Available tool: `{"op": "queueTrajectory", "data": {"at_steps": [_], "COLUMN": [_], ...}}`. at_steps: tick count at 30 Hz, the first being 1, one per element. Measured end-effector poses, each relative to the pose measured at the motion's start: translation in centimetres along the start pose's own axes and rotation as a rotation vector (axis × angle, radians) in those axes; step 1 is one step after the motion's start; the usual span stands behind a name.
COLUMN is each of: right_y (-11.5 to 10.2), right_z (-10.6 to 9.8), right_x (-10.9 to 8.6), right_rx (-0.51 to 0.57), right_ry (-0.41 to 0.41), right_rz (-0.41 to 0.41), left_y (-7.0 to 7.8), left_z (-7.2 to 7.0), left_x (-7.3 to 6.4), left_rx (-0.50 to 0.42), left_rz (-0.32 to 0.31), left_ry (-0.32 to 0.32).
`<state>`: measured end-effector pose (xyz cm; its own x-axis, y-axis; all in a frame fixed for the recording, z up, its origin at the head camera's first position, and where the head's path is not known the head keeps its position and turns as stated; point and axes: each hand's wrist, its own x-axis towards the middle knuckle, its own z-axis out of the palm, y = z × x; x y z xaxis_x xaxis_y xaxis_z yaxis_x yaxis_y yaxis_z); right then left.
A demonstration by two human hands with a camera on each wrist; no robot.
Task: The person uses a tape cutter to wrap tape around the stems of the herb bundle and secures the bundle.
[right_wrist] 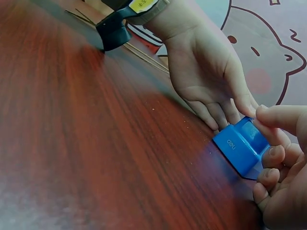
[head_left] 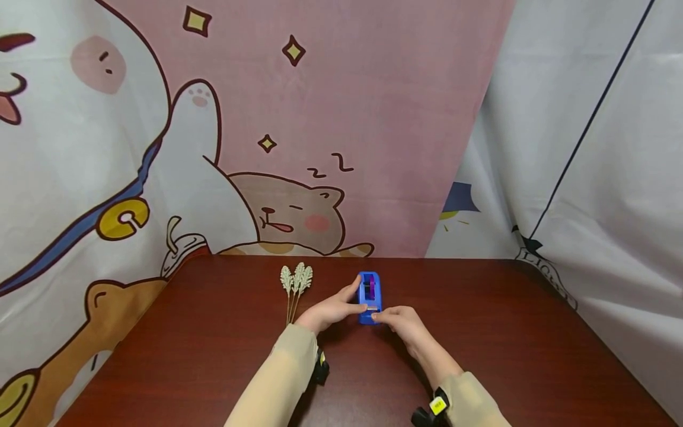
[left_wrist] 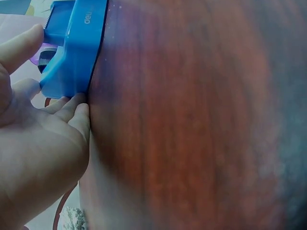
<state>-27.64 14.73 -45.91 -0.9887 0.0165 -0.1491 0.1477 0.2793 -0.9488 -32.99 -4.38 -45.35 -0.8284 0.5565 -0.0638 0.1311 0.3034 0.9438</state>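
A blue tape dispenser (head_left: pixel 377 292) with a purple tape core stands on the table, its "deli" lettering showing in both wrist views. From its left side my left hand (head_left: pixel 331 311) holds it. The thumb lies over the top by the toothed cutter, and the other fingers rest along the side and low near the table, as the left wrist view shows. At the dispenser's front, my right hand (head_left: pixel 409 327) has thumb and index finger together close to the left thumb, pinching at the tape's end. The clear tape itself hardly shows. The right hand's other fingers are curled.
Several pale dried flower stems (head_left: pixel 296 281) lie left of the dispenser, partly behind the left forearm. The dark red-brown wooden table (head_left: pixel 507 332) ends at a cartoon-printed cloth (head_left: pixel 395 148) at the back. Both wrists wear black camera mounts.
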Motion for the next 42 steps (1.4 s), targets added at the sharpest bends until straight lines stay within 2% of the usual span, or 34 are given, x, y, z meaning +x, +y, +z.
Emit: {"op": "queueTrajectory", "data": {"at_steps": [16, 24, 42], "right_y": [0.2, 0.3, 0.4], "right_z": [0.2, 0.2, 0.2], "right_x": [-1.1, -2.0, -3.7], "right_rx": [0.0, 0.0, -0.05], "right_ry": [0.0, -0.022, -0.043], "right_rz": [-0.05, -0.03, -0.045], "left_y": [0.2, 0.2, 0.0], "left_z": [-0.2, -0.1, -0.1], "left_x": [-0.3, -0.3, 0.1], "left_rx": [-0.011, 0.003, -0.013], "left_rz": [-0.015, -0.016, -0.02], "left_ry": [0.001, 0.003, -0.006]}}
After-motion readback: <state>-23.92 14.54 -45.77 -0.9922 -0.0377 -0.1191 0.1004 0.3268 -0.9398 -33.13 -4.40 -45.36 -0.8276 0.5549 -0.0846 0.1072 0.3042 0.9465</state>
